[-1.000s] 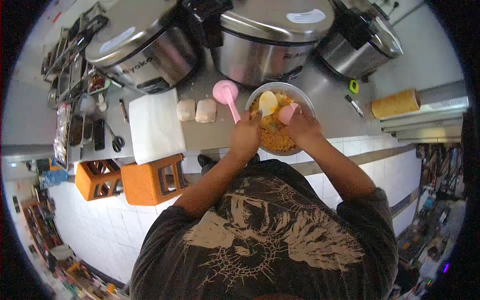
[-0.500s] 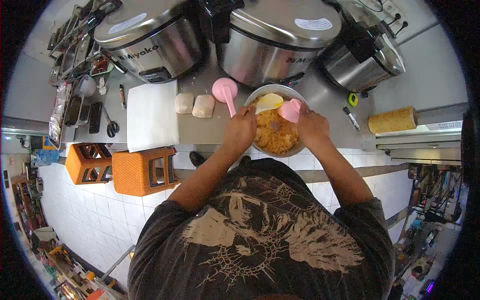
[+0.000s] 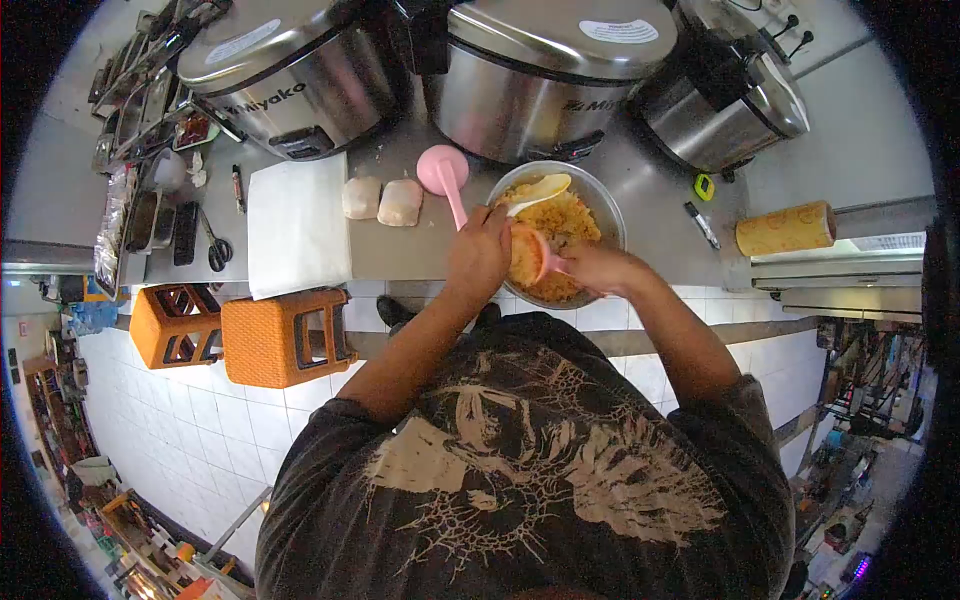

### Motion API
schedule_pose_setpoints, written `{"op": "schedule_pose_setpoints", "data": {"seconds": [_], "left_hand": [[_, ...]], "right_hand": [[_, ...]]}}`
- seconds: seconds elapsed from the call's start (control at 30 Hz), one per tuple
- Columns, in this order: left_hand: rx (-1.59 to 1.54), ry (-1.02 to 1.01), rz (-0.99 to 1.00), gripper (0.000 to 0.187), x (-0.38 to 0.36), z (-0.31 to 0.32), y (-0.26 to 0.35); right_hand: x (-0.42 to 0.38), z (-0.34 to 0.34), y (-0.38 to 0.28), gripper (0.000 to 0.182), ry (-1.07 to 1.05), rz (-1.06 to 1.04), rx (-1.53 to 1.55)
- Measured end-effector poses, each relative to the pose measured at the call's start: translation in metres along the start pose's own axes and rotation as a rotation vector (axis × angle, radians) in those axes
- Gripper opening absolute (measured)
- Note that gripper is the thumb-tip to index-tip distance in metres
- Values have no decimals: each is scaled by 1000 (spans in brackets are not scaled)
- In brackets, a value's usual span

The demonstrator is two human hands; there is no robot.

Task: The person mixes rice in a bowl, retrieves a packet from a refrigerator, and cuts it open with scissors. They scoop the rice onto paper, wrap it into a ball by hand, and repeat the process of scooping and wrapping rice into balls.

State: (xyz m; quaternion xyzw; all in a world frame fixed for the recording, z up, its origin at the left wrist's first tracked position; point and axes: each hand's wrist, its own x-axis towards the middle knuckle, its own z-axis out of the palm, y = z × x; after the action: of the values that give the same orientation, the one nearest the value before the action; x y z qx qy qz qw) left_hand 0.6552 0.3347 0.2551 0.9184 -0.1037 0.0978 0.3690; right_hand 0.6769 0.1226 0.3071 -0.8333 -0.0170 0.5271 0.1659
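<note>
A round metal bowl (image 3: 614, 215) of orange-yellow rice (image 3: 568, 215) stands near the counter's front edge. My left hand (image 3: 480, 252) is at the bowl's left side, closed on the handle of a pale yellow rice paddle (image 3: 541, 191) whose blade lies over the rice. My right hand (image 3: 603, 271) grips the handle of a pink scoop (image 3: 547, 254), which is tilted and filled with rice. A second pink ladle (image 3: 443, 171) lies left of the bowl, its handle end beside my left hand. Two wrapped pale portions (image 3: 400, 203) sit further left.
Large steel rice cookers (image 3: 545, 85) line the back. White paper sheets (image 3: 298, 225), scissors (image 3: 217, 247) and a black phone-like object (image 3: 186, 233) lie at left. At right are a marker (image 3: 702, 226), a small green device (image 3: 704, 187) and a yellow roll (image 3: 786, 229). Orange stools (image 3: 275, 338) stand below.
My right hand has moved down and left, turning the pink scoop, which now shows rice inside. The paddle blade has turned and shifted slightly upward. The whole view has shifted slightly.
</note>
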Motion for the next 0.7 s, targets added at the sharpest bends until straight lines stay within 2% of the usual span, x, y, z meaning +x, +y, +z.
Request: {"op": "schedule_pose_setpoints", "data": {"seconds": [0.07, 0.17, 0.23, 0.27, 0.37, 0.4, 0.5, 0.53, 0.63, 0.67, 0.7], "left_hand": [[-39, 41, 21, 30, -1, -3, 1], [117, 6, 15, 30, 2, -9, 6], [112, 43, 39, 30, 3, -1, 4], [113, 62, 51, 30, 3, 3, 1], [106, 123, 85, 29, 2, 15, -5], [107, 123, 83, 29, 0, 16, -5], [98, 136, 72, 29, 3, 17, -3], [89, 140, 54, 28, 2, 15, -3], [136, 144, -18, 27, 0, 9, 1], [165, 144, -43, 27, 0, 5, 3], [240, 169, -15, 27, 1, 0, 6]], "right_hand": [[-29, -4, 1, 38, 411, -306, 62], [-54, -9, -19, 36, 697, -186, 100], [-30, 2, -29, 36, 905, -238, 210], [18, 23, 2, 36, 997, -399, -90], [14, 23, -20, 38, 546, -183, -157], [15, 28, -32, 41, 460, -176, -194], [-11, 22, -45, 44, 318, -195, -236], [1, 21, -30, 38, 329, -259, -252], [-9, 2, -7, 31, 190, -299, 248], [-12, -9, 4, 20, 41, -280, 336], [-18, -11, 9, 18, 80, -261, 394]]}}
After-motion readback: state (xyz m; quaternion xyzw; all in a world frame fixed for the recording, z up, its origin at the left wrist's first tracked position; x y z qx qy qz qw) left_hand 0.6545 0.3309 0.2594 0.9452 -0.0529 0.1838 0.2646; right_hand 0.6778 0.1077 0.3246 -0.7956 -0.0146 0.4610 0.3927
